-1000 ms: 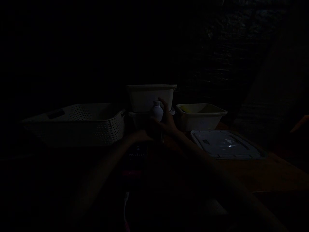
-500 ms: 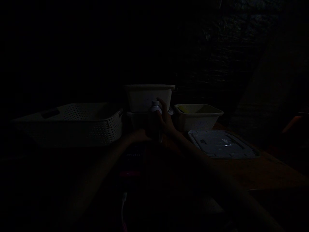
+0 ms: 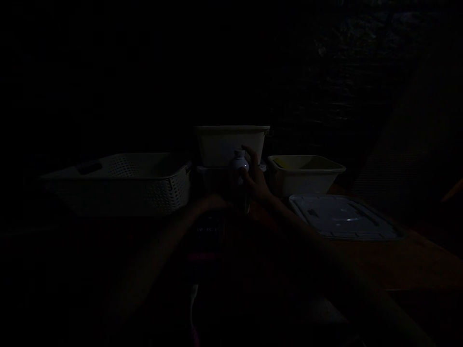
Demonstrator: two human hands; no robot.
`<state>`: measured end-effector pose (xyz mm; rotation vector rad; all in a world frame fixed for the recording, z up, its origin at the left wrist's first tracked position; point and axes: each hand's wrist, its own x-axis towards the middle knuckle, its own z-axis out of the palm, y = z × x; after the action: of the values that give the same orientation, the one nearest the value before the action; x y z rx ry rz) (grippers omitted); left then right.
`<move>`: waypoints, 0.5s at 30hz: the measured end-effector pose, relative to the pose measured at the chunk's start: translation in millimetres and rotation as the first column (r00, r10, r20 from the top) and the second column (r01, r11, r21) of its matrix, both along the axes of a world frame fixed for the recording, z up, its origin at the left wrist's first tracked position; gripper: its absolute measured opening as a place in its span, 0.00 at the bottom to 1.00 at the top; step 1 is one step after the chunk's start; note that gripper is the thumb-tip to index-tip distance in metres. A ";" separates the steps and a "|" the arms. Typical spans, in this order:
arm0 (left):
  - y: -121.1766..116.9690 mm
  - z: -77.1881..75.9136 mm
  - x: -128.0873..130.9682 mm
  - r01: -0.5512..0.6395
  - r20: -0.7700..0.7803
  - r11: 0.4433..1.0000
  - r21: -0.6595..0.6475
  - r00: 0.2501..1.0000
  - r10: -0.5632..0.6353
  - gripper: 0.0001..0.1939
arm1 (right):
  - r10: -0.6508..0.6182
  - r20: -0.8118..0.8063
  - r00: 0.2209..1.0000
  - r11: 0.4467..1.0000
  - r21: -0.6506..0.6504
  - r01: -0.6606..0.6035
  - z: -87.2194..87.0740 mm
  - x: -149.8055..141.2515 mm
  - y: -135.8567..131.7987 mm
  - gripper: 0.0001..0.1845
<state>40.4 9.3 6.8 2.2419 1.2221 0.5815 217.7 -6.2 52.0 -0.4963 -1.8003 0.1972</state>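
Observation:
In very dim light, a white capped bottle (image 3: 239, 163) stands upright in the middle of the view. My right hand (image 3: 256, 180) is closed around its right side, with the thumb across the front and the forefinger up near the cap. My left hand (image 3: 216, 200) is low on the bottle's left; darkness hides its fingers, so its grip does not show. Behind the bottle, a pale tub (image 3: 231, 142) rests on a lidded lower one.
A perforated basket (image 3: 170, 193) is on the left. On the right are another pale tub (image 3: 304, 180) and a flat lid (image 3: 343, 219) on the wooden table (image 3: 405, 260). A phone (image 3: 206, 241) with a timer and a cable (image 3: 193, 301) lie nearer. Someone's arm (image 3: 452, 190) shows at far right.
My right thumb has shifted from low on the bottle to higher across its front. The view swung slightly right, then back left. The bottle remains upright between my hands.

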 end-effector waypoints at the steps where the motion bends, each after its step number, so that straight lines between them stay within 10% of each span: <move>1: -1.3 1.4 -0.3 -0.012 0.004 1.000 0.006 1.000 0.012 0.37 | -0.008 0.006 1.000 1.000 0.001 0.008 1.3 -0.2 -1.6 0.34; 15: -4.4 12.1 -0.3 0.022 -0.058 0.998 0.054 0.998 -0.019 0.26 | -0.267 -0.025 0.963 0.964 0.007 0.268 -6.6 1.4 14.7 0.26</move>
<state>40.1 4.9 18.9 2.3287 1.2234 0.5529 219.1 8.5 45.5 -0.7205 -1.6901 0.0063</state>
